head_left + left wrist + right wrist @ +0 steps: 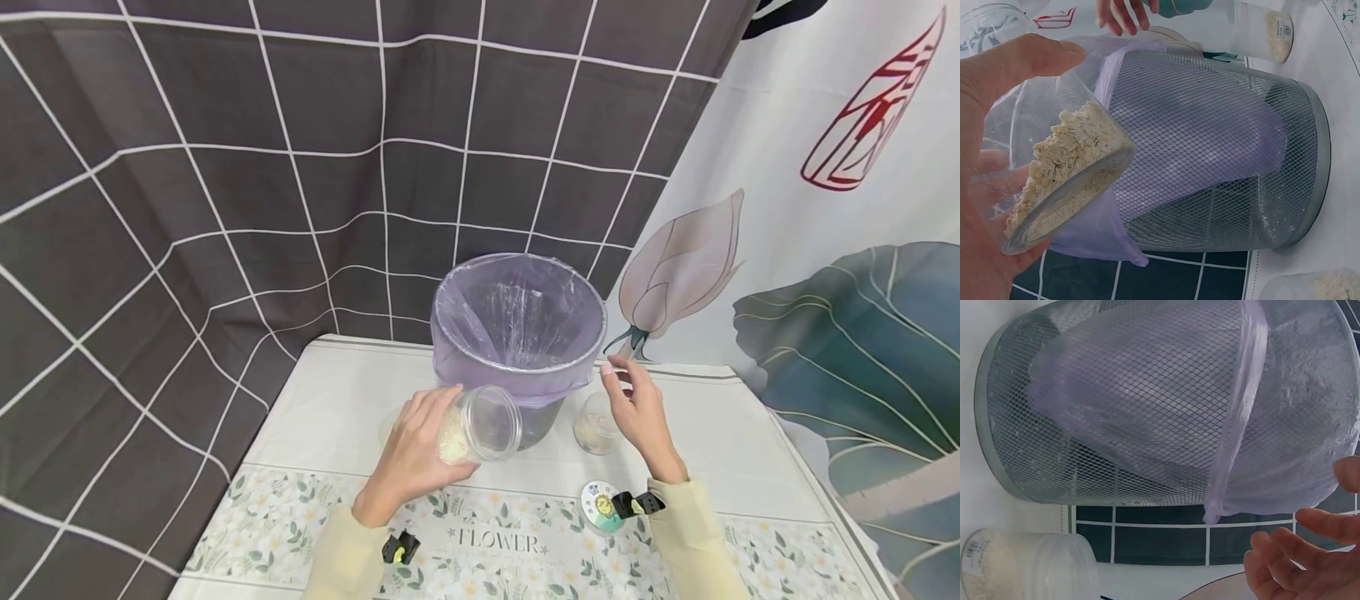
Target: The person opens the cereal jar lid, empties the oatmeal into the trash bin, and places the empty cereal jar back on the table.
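Note:
My left hand (416, 458) grips a clear jar (493, 423) around its side, with the jar tipped over and its mouth toward the bin. Pale oat flakes (1072, 140) lie heaped against its base and lower wall. Just beyond stands a wire mesh bin (1210, 119) lined with a purple plastic bag (480, 354) folded over the rim. To the right of the bin my right hand (639, 410) hovers with loosely bent fingers, holding nothing. Beneath it on the table is another clear jar (594, 427) with pale contents.
A round printed lid (602, 507) lies on the table by my right wrist. Another jar with pale flakes (1335, 287) stands left of the bin, mostly behind my left hand in the head view. A dark checked curtain (322, 192) hangs behind the table.

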Demonstrator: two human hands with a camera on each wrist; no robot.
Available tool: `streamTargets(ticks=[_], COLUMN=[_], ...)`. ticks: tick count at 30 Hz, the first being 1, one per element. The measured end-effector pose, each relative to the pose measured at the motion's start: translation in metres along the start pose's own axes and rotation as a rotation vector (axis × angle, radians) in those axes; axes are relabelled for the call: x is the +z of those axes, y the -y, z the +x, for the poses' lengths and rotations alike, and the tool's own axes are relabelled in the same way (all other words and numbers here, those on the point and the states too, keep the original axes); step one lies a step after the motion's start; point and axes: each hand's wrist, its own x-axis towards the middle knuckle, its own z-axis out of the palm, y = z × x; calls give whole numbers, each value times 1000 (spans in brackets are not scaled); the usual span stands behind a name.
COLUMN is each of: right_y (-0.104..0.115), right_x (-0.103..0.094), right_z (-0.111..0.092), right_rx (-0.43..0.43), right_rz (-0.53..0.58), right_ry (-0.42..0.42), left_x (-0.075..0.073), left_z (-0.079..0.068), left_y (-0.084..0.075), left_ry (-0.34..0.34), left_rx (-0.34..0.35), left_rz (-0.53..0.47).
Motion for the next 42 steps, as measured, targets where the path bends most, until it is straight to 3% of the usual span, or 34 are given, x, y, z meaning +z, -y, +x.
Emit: streamTargets(ticks=[4, 10, 19, 31, 42], right_y=[6, 14, 21, 32, 43], right_x=[-2, -3, -5, -5, -2], right_z=[10, 24, 37, 58, 70], right_rx=[21, 3, -46, -20, 4], right_rz=[28, 21, -10, -54, -87], right_ry=[16, 38, 6, 14, 45], left_x=[-4, -8, -13, -16, -18], left_z=[4, 6, 7, 10, 16], left_y=[2, 3, 8, 5, 2], left_ry=[-27, -16, -44, -11, -22], left_rx=[7, -5, 15, -22, 10], left_rz=[12, 28, 24, 23, 72])
